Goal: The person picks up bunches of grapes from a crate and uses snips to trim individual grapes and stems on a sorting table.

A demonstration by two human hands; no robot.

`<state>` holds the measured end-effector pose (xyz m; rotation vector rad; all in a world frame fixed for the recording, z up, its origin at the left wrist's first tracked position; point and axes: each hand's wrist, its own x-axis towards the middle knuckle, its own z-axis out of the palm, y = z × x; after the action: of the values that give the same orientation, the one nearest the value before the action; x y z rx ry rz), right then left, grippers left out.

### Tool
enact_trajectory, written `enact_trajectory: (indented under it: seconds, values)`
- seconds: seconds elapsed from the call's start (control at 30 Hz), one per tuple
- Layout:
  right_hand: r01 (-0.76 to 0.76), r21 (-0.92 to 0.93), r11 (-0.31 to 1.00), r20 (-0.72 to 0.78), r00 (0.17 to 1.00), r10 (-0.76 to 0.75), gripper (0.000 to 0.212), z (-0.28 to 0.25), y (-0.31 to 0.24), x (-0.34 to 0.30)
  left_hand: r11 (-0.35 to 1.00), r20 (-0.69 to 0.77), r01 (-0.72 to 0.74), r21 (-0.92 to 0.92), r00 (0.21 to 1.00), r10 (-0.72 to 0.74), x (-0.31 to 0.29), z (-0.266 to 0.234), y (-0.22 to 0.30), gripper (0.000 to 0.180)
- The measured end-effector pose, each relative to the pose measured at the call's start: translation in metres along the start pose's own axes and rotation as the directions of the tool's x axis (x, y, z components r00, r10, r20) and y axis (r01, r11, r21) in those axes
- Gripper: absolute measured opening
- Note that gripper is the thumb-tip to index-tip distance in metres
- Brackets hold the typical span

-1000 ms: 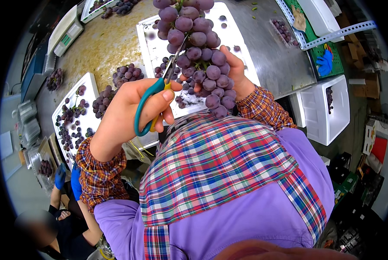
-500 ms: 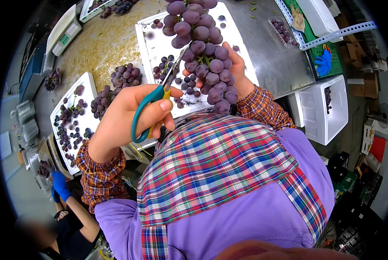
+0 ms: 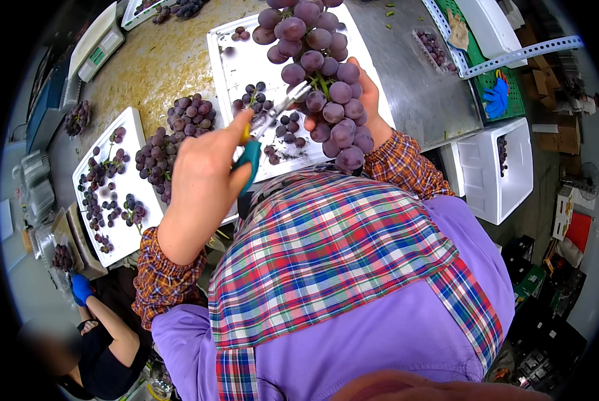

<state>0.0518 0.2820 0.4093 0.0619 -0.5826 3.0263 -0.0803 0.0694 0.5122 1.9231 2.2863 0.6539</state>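
My left hand [image 3: 207,164] is closed round a pair of scissors [image 3: 250,164] with teal and yellow handles. Their slim metal blades point up and right, the tips beside a green stem in a large bunch of purple grapes [image 3: 341,112]. My right hand [image 3: 374,110] supports this bunch from behind, its fingers partly hidden by the grapes. The bunch hangs above a white tray [image 3: 222,50]. Loose grapes and small dark clusters [image 3: 287,128] lie on that tray under the scissors.
At left, a second white tray [image 3: 133,127] carries small clusters, with fuller bunches [image 3: 191,115] beside it. A scale [image 3: 95,50] stands far left. On the right are a clear grape punnet [image 3: 434,50], blue gloves [image 3: 496,98] and a white foam box [image 3: 506,180]. A blue-gloved co-worker [image 3: 82,287] is lower left.
My left hand has turned over, bringing the scissor blades right, to the stem within the bunch. The bunch has shifted slightly right. The co-worker's gloved hand has moved down and left.
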Motion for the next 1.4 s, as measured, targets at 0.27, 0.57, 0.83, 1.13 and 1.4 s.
enact_trajectory:
  seconds: [0.27, 0.57, 0.83, 1.13, 1.4]
  values:
    - [0.053, 0.174, 0.983, -0.082, 0.996, -0.039, 0.078, 0.023, 0.005, -0.008, 0.997, 0.078, 0.033, 0.066, 0.996, -0.038, -0.006, -0.019, 0.001, 0.060]
    - [0.073, 0.147, 0.986, 0.151, 0.984, -0.095, 0.064, 0.007, 0.009, -0.005, 0.943, -0.019, -0.082, 0.322, 0.996, 0.093, 0.000, -0.023, -0.001, 0.068]
    - [0.063, 0.085, 0.994, -0.047, 0.997, -0.060, 0.072, 0.023, 0.009, -0.006, 0.908, -0.094, -0.115, 0.403, 0.982, 0.167, 0.004, -0.014, -0.004, 0.071]
    - [-0.009, 0.141, 0.990, 0.015, 1.000, 0.007, 0.072, 0.028, 0.004, -0.001, 0.825, -0.070, -0.168, 0.540, 0.968, 0.243, 0.013, -0.035, -0.003, 0.066]
    - [-0.094, 0.213, 0.973, 0.150, 0.987, 0.063, 0.068, 0.022, -0.003, -0.007, 0.727, -0.075, -0.239, 0.644, 0.926, 0.370, 0.019, -0.058, -0.010, 0.050]
